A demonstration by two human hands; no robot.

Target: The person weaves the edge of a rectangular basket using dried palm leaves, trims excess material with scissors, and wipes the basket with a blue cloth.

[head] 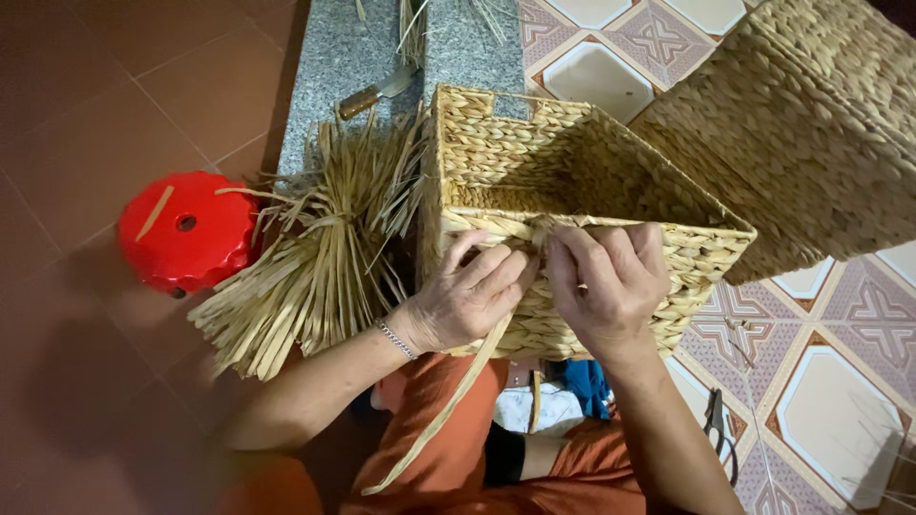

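A rectangular woven straw basket (572, 162) rests on my lap, its open top tilted away from me. My left hand (468, 296) pinches a long flat straw strand (448, 410) at the basket's near rim; the strand hangs down over my orange trousers. My right hand (606, 281) presses its fingertips on the same spot of the rim, fingers curled around the weave. The two hands touch each other there. A thin bracelet sits on my left wrist.
A bundle of dry straw strips (310, 257) lies left of the basket, beside a red plastic stool (186, 229). A knife (377, 92) lies on a grey stone ledge. A second woven basket (811, 133) stands at the upper right. Scissors (716, 420) lie on patterned floor tiles.
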